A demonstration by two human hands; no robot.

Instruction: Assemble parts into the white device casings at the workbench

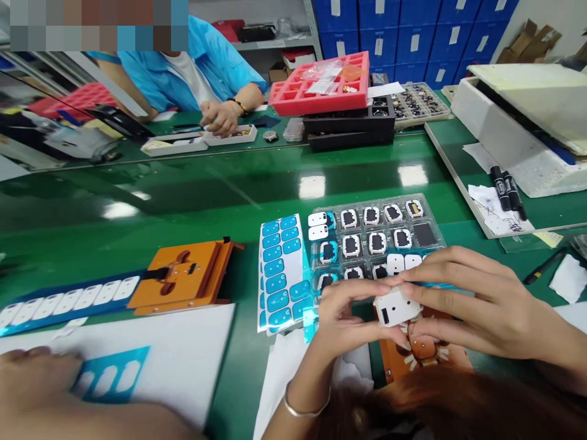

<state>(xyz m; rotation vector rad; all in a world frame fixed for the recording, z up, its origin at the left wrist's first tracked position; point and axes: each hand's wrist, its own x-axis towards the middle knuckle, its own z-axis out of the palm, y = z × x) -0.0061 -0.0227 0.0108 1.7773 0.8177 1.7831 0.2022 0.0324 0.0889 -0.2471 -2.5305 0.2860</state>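
A small white casing (397,307) with a dark slot and small holes is held between both hands. My left hand (346,315) pinches its left side between thumb and fingers. My right hand (477,299) has its fingers on the top and right side. Beneath the hands is an orange fixture (397,360), partly hidden. Behind them, a clear tray (367,198) holds several white-framed parts with dark centres. White pieces (395,264) lie on its near edge. Left of the tray are sheets of blue stickers (276,282).
At the lower left, another person's blurred hand (39,373) is by a blue strip (140,366). An orange block (183,275) sits left of centre. Red (321,82) and black (351,128) trays are stacked behind. A person in blue (215,61) works opposite. A foam box (518,140) stands right.
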